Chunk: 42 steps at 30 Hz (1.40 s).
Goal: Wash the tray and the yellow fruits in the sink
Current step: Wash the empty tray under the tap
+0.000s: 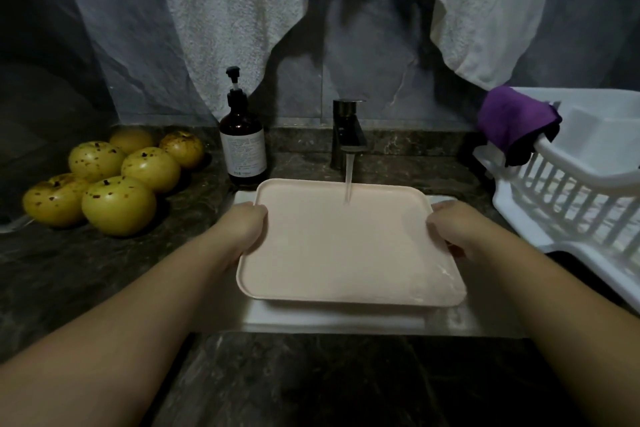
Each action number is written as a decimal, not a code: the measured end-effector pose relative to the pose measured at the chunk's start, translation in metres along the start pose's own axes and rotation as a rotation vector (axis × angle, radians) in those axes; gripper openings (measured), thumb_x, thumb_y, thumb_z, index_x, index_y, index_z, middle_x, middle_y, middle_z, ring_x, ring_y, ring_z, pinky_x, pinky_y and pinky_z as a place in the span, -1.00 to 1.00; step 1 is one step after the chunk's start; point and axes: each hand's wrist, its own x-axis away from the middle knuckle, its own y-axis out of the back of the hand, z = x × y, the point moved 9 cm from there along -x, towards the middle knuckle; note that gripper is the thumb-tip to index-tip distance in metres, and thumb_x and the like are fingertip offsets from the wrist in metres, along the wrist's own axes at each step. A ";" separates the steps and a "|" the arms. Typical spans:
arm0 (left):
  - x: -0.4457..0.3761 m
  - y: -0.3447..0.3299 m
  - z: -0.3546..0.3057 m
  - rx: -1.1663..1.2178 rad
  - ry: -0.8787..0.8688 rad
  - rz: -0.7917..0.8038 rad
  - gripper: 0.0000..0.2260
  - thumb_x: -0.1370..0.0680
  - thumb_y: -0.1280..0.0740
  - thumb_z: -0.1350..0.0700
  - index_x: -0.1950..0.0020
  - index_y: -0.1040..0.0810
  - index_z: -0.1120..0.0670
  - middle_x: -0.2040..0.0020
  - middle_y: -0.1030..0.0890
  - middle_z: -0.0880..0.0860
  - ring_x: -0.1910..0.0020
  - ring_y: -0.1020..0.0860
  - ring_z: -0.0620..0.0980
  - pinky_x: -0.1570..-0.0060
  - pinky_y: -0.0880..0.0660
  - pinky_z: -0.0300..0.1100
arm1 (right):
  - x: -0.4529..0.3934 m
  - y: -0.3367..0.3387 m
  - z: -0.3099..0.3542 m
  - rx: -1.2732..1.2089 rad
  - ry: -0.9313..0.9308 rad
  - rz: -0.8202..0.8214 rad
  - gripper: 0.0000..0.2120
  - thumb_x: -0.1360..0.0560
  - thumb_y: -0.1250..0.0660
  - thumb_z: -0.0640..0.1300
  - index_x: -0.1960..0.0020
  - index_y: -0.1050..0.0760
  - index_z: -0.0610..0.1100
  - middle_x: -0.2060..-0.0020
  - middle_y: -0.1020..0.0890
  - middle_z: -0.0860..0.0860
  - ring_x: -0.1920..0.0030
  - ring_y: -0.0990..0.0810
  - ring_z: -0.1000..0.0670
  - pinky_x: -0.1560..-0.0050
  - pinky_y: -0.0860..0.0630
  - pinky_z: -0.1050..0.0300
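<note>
A dark marbled tabletop runs under a grey stone wall hung with white towels. At left lie six spotted yellow fruits, then a brown pump bottle. The left hand and right hand, fingers curled round opposite edges, hold the pink tray over the white sink beneath the running tap. A white dish rack with a purple cloth stands right.

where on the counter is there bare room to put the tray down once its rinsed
Bare dark counter lies in front of the yellow fruits, left of the sink under the left forearm, and along the near edge below the sink. Crowded: the back left with fruits and the soap bottle, and the right, filled by the white dish rack. Both hands grip the tray.
</note>
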 end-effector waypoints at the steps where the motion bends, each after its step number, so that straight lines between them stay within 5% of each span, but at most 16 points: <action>1: 0.001 -0.002 0.004 0.032 0.048 0.006 -0.75 -0.68 -0.18 0.09 -0.22 -0.56 0.19 0.05 -0.62 0.14 0.09 -0.61 0.10 0.22 -0.45 -0.14 | 0.001 0.005 0.003 -0.032 0.037 -0.004 -0.70 -0.57 -0.19 -0.31 0.08 -0.64 -0.02 0.18 -0.68 -0.13 0.14 -0.67 -0.19 0.17 -0.63 0.02; 3: 0.002 -0.009 0.012 0.064 0.109 0.044 -0.79 -0.62 -0.20 0.19 -0.13 -0.55 0.25 0.02 -0.62 0.25 0.04 -0.63 0.22 0.13 -0.56 -0.05 | 0.003 0.015 0.005 -0.098 0.082 -0.028 -0.69 -0.56 -0.22 -0.30 0.13 -0.62 0.03 0.22 -0.69 -0.09 0.17 -0.68 -0.16 0.24 -0.61 0.06; 5: 0.002 -0.015 0.017 0.064 0.135 0.092 -0.82 -0.56 -0.21 0.25 -0.06 -0.55 0.27 -0.01 -0.63 0.31 0.00 -0.64 0.29 0.03 -0.60 0.06 | 0.001 0.021 0.005 -0.143 0.098 -0.044 -0.78 -0.57 -0.26 -0.28 0.03 -0.63 -0.03 0.17 -0.70 -0.12 0.13 -0.68 -0.18 0.07 -0.64 -0.03; 8: 0.003 -0.020 0.019 0.049 0.146 0.130 -0.84 -0.56 -0.24 0.26 -0.07 -0.56 0.26 0.03 -0.63 0.28 0.09 -0.63 0.25 0.15 -0.59 0.00 | 0.000 0.024 0.007 -0.189 0.120 -0.039 -0.84 -0.57 -0.32 -0.26 -0.06 -0.63 -0.08 0.12 -0.70 -0.13 0.10 -0.69 -0.17 -0.05 -0.65 -0.10; 12: 0.005 -0.030 0.024 0.022 0.158 0.222 -0.88 -0.58 -0.24 0.30 -0.04 -0.55 0.24 -0.03 -0.66 0.28 -0.04 -0.65 0.30 -0.10 -0.61 0.13 | 0.003 0.038 0.015 -0.247 0.170 -0.104 -0.88 -0.56 -0.39 -0.20 -0.08 -0.64 -0.10 0.19 -0.65 -0.01 0.20 -0.62 0.01 0.31 -0.47 0.16; 15: 0.009 -0.037 0.023 -0.042 0.139 0.279 -0.86 -0.55 -0.26 0.34 -0.03 -0.59 0.31 0.15 -0.61 0.24 0.23 -0.59 0.13 0.24 -0.47 -0.19 | 0.003 0.048 0.015 -0.276 0.175 -0.140 -0.87 -0.55 -0.41 -0.14 -0.10 -0.61 -0.08 0.19 -0.62 0.05 0.24 -0.56 0.08 0.38 -0.37 0.21; 18: 0.017 -0.032 0.019 -0.133 0.120 0.284 -0.83 -0.41 -0.27 0.39 0.38 -0.49 0.25 0.48 -0.42 0.16 0.59 -0.39 0.05 0.49 -0.26 -0.33 | 0.005 0.051 0.017 -0.327 0.175 -0.140 -0.88 -0.55 -0.41 -0.17 -0.08 -0.63 -0.12 0.21 -0.63 0.01 0.29 -0.56 0.04 0.46 -0.43 0.27; 22: 0.016 -0.027 0.014 -0.182 0.074 0.266 -0.86 -0.50 -0.33 0.23 0.10 -0.63 0.30 0.28 -0.57 0.25 0.37 -0.55 0.16 0.41 -0.45 -0.18 | 0.009 0.052 0.022 -0.356 0.184 -0.098 -0.94 -0.57 -0.39 -0.20 -0.01 -0.64 -0.13 0.20 -0.64 -0.02 0.35 -0.57 0.06 0.54 -0.42 0.36; 24: 0.013 -0.029 0.013 -0.163 0.046 0.264 -0.83 -0.57 -0.32 0.18 0.00 -0.62 0.28 0.25 -0.59 0.22 0.37 -0.55 0.13 0.40 -0.45 -0.19 | 0.012 0.049 0.022 -0.444 0.170 -0.042 -0.92 -0.57 -0.36 -0.22 0.05 -0.64 -0.15 0.16 -0.67 -0.13 0.34 -0.65 0.00 0.36 -0.54 0.31; 27: 0.010 -0.033 0.012 -0.109 0.020 0.259 -0.82 -0.63 -0.29 0.17 -0.10 -0.60 0.26 0.12 -0.65 0.22 0.25 -0.61 0.13 0.30 -0.52 -0.17 | 0.016 0.042 0.017 -0.604 0.104 0.052 -0.78 -0.55 -0.32 -0.21 -0.15 -0.60 -0.27 0.01 -0.68 -0.28 0.10 -0.66 -0.22 -0.06 -0.60 -0.17; 33: 0.006 -0.027 0.003 -0.285 -0.083 0.187 -0.78 -0.70 -0.22 0.02 -0.08 -0.56 0.13 -0.06 -0.58 0.07 0.17 -0.50 -0.11 0.29 -0.35 -0.26 | 0.019 0.041 0.018 -0.781 0.073 0.085 -0.77 -0.56 -0.30 -0.23 -0.18 -0.55 -0.29 0.10 -0.66 -0.22 0.20 -0.65 -0.14 0.17 -0.57 0.01; 37: 0.006 -0.027 0.004 -0.324 -0.058 0.209 -0.72 -0.71 -0.21 0.04 -0.23 -0.61 0.18 -0.20 -0.62 0.21 0.07 -0.53 0.03 0.09 -0.40 -0.19 | 0.014 0.039 0.011 -0.757 0.051 0.092 -0.78 -0.54 -0.31 -0.24 -0.17 -0.54 -0.25 0.03 -0.65 -0.23 0.17 -0.65 -0.16 0.11 -0.57 -0.02; 42: 0.001 -0.016 0.006 -0.191 -0.008 0.119 -0.72 -0.69 -0.24 -0.09 0.00 -0.55 0.10 0.08 -0.58 0.04 0.20 -0.53 -0.06 0.31 -0.35 -0.19 | 0.007 0.034 0.004 -0.526 0.085 0.106 -0.75 -0.51 -0.28 -0.26 -0.15 -0.60 -0.21 -0.01 -0.68 -0.27 0.04 -0.68 -0.27 -0.11 -0.57 -0.25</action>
